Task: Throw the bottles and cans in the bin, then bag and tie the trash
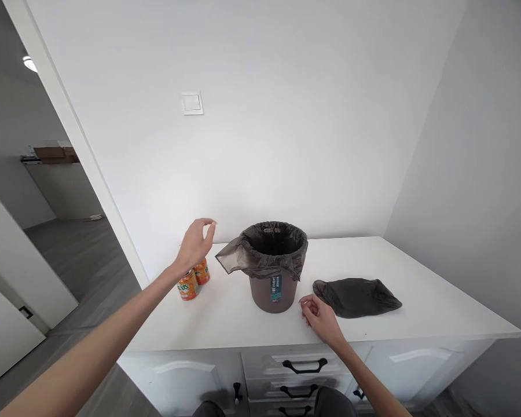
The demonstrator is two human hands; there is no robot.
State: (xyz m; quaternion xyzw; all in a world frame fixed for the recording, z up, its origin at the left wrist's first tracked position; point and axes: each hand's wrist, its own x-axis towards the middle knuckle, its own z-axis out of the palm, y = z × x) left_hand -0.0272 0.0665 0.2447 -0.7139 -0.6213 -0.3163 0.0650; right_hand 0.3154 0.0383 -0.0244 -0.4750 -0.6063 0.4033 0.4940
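A brown trash bin [267, 296] stands upright on the white cabinet top, lined with a dark, translucent trash bag [293, 263]. The bag is folded over the rim, and a loose corner sticks out to the left. My left hand [195, 240] is raised left of that corner, thumb and index finger apart, holding nothing. Low at the bin's right side, my right hand [320, 319] has its fingers curled in with nothing visible in them. Just beyond it lies a folded dark plastic bag [360, 297]. Two orange cans [188, 287] stand below my left hand, partly covered by the wrist.
The white cabinet [186, 376] has black drawer handles [304, 365] facing me. Walls rise behind and to the right of the white top [421, 289]. A light switch [192, 103] is on the back wall. An open doorway is at the left, with cardboard boxes [54, 153] beyond.
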